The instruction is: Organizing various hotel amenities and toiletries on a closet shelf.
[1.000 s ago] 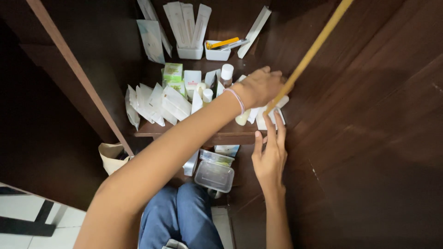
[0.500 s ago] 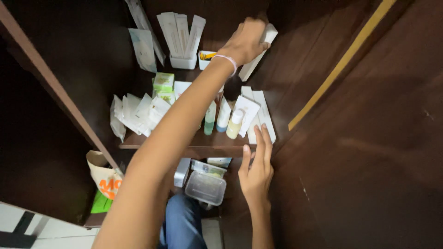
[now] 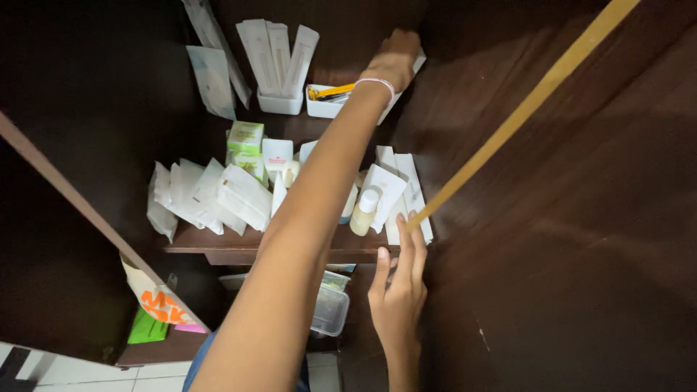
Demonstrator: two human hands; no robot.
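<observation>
White flat paper packet (image 3: 415, 64) leans at the right end of the upper dark wooden shelf (image 3: 290, 250), beside a small white plastic tray (image 3: 324, 109). The outstretched left hand (image 3: 394, 58) closes over it. The right hand (image 3: 398, 294), fingers straight, rests open against the lower shelf's edge.

**Left hand raised to the upper shelf**

The left hand (image 3: 396, 58) has been lifted from the packets on the middle shelf (image 3: 283, 247) to the upper shelf, where a flat white packet (image 3: 415, 64) beside the small white tray (image 3: 324, 109) is now reached. The right hand (image 3: 398, 294) has been lowered slightly, its fingertips now touching the shelf's front edge.
</observation>
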